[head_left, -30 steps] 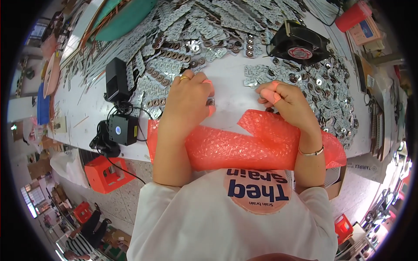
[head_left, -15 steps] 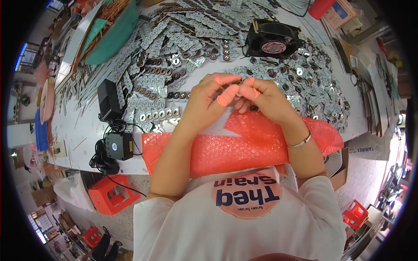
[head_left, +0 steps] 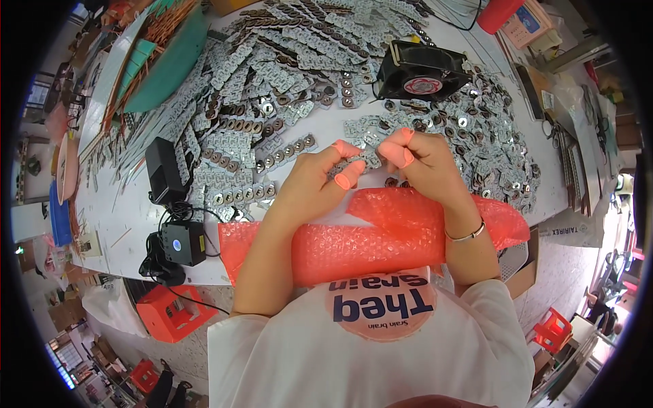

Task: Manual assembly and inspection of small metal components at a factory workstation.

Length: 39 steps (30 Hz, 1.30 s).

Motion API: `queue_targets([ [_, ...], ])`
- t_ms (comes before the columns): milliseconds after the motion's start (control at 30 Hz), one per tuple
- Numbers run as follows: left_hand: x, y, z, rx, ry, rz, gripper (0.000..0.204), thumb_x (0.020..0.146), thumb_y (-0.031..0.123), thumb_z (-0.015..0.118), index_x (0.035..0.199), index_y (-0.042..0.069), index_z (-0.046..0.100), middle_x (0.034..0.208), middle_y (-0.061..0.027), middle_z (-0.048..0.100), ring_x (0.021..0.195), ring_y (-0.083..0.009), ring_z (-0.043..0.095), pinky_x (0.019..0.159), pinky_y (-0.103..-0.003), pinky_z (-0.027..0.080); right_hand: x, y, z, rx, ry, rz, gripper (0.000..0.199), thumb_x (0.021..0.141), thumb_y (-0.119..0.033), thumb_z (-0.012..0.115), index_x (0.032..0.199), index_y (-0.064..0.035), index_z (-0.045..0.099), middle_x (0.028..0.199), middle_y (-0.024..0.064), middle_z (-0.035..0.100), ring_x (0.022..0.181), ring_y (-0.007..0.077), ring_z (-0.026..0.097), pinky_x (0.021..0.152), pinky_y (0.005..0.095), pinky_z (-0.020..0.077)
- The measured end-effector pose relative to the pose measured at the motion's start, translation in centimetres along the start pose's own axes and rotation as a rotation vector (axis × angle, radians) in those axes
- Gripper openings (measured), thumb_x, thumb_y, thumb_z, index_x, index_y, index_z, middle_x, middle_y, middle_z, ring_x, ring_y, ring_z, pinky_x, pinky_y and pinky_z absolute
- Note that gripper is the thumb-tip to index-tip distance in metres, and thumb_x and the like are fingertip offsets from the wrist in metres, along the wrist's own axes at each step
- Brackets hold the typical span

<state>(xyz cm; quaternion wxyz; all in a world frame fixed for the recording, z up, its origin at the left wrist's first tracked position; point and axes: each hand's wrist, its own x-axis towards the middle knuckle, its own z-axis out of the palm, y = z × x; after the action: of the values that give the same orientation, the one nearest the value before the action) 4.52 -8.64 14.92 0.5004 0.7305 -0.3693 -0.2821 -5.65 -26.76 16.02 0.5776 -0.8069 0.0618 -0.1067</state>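
My left hand (head_left: pixel 318 178), with pink finger covers on thumb and forefinger, pinches a short strip of small silvery metal plates (head_left: pixel 371 160). The strip sticks out past its fingertips toward the other hand. My right hand (head_left: pixel 425 163), also with pink finger covers, has thumb and forefinger pressed together just right of the strip. Whatever sits in that pinch is too small or hidden to make out. Beneath both wrists lies a sheet of red bubble wrap (head_left: pixel 371 251) along the table's near edge.
Strips of metal plates (head_left: pixel 272 64) cover the far table, and loose small plates (head_left: pixel 476 146) heap at right. A black fan (head_left: pixel 422 70) stands behind my right hand. Black power adapters with cables (head_left: pixel 182 243) lie at left, near a green basin (head_left: pixel 170 71) of thin copper-coloured strips.
My fingertips, together before, have drawn apart, and the metal strip now shows between them. The whole view has shifted slightly.
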Motion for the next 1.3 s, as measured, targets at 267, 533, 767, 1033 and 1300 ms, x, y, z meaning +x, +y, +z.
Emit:
queue_targets([
  [267,-0.1,0.2,-0.7,0.078,-0.116,-0.043,0.013,0.084,0.014,0.062,0.087,0.002,0.059,0.063,0.0004,0.059,0.055,-0.0025,0.049,0.05,-0.019,0.039,0.3,0.8,-0.9,-0.092,-0.234,-0.07,0.02,0.086,-0.019,0.06,0.08,0.0001,0.061,0.06,0.0045,0.057,0.051,0.0111,0.052,0.048,0.0256,0.0406],
  [533,-0.6,1.2,-1.8,-0.619,-0.45,-0.205,0.01,0.087,0.012,0.059,0.086,0.002,0.06,0.071,-0.0046,0.062,0.052,-0.0081,0.053,0.046,-0.021,0.041,-0.4,-0.6,-0.3,0.62,-0.476,0.22,0.023,0.087,-0.015,0.055,0.068,-0.001,0.055,0.049,0.0013,0.047,0.04,0.0086,0.039,0.039,0.0236,0.0286],
  [767,-0.3,1.3,-0.4,-0.353,-0.055,0.073,0.011,0.086,0.009,0.058,0.088,0.0,0.061,0.08,-0.0093,0.066,0.062,-0.0137,0.061,0.053,-0.023,0.046,-0.3,0.6,0.9,0.725,-0.157,0.405,0.021,0.089,-0.019,0.055,0.077,-0.0017,0.056,0.058,-0.0008,0.049,0.041,0.004,0.032,0.04,0.0198,0.0234],
  [1033,0.3,0.8,-0.2,0.323,0.164,0.325,0.014,0.079,0.003,0.063,0.092,-0.001,0.061,0.081,-0.0106,0.066,0.064,-0.0193,0.064,0.057,-0.027,0.05,-0.2,1.2,1.4,0.184,-0.04,0.054,0.022,0.09,-0.021,0.056,0.076,-0.0046,0.055,0.061,-0.0044,0.048,0.049,0.0021,0.036,0.044,0.0182,0.028],
  [1300,1.0,-0.4,1.4,0.27,0.378,0.47,0.016,0.078,0.008,0.065,0.092,0.005,0.059,0.075,-0.0063,0.063,0.052,-0.0227,0.058,0.047,-0.031,0.045,-0.3,0.4,1.4,0.23,0.027,0.191,0.028,0.091,-0.027,0.055,0.073,-0.005,0.052,0.059,-0.0053,0.043,0.05,0.0017,0.036,0.045,0.0181,0.029],
])
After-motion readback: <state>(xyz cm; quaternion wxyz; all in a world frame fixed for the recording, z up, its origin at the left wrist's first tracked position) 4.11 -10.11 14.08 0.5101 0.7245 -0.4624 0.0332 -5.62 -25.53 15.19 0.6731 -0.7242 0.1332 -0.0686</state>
